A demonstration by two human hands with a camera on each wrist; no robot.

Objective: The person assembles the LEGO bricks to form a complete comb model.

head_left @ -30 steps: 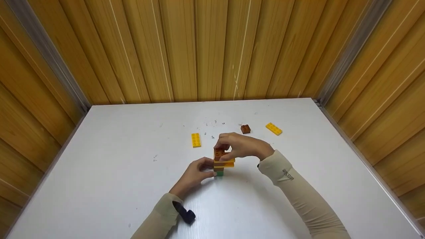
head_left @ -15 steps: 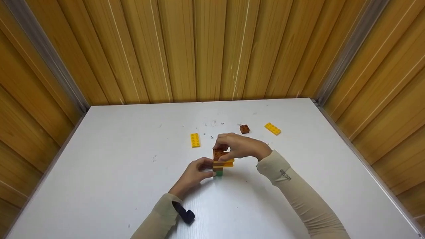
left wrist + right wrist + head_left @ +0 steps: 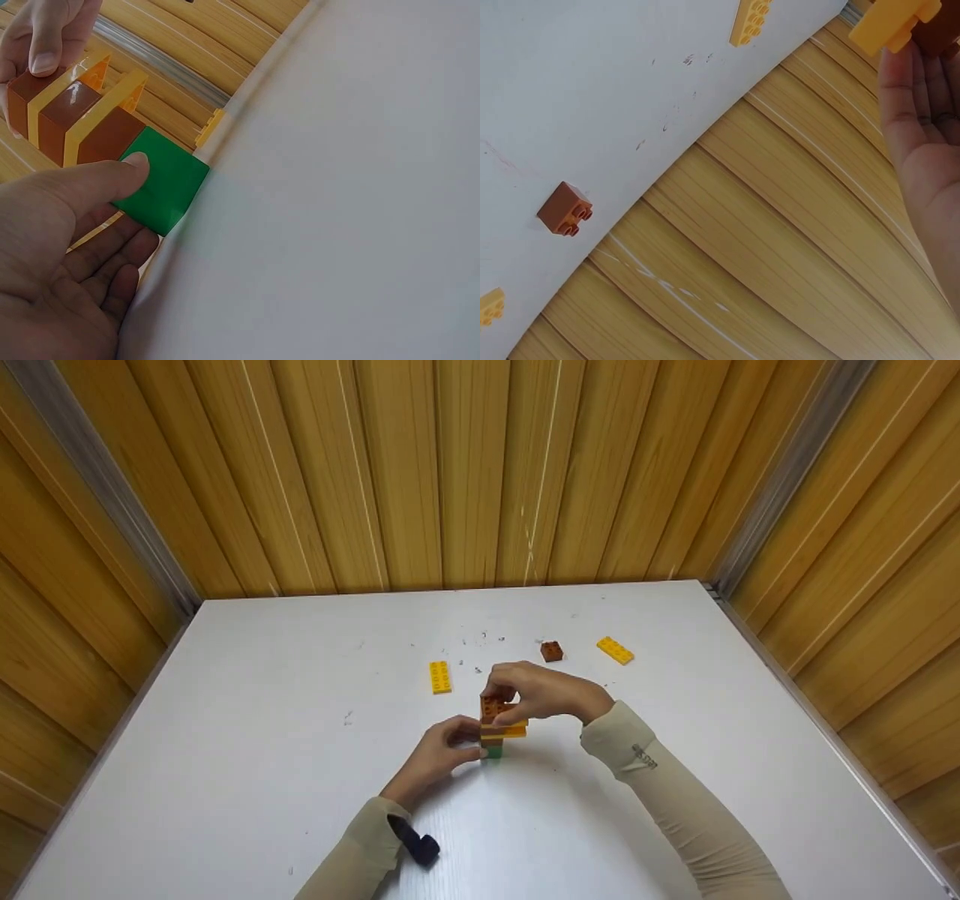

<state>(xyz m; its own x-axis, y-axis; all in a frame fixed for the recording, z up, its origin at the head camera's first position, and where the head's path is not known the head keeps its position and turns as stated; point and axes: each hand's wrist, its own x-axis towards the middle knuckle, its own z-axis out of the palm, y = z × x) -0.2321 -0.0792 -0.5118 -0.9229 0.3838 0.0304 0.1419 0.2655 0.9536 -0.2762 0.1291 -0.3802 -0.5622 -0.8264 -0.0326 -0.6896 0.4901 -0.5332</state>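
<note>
A brick stack (image 3: 497, 727) stands on the white table (image 3: 225, 720): a green brick (image 3: 161, 189) at the bottom, then brown bricks alternating with yellow plates. My left hand (image 3: 442, 751) holds the stack's lower part, its thumb (image 3: 90, 184) pressed on the green brick. My right hand (image 3: 544, 692) pinches the top brown brick (image 3: 493, 706) from above. In the right wrist view a yellow plate end (image 3: 889, 22) juts past my right fingers (image 3: 919, 112).
Loose pieces lie behind the stack: a yellow plate (image 3: 440, 676) at the left, a small brown brick (image 3: 552, 651) and another yellow plate (image 3: 615, 650) at the right. Wooden walls (image 3: 480, 472) close the table on three sides. A dark strap (image 3: 418, 846) hangs at my left wrist.
</note>
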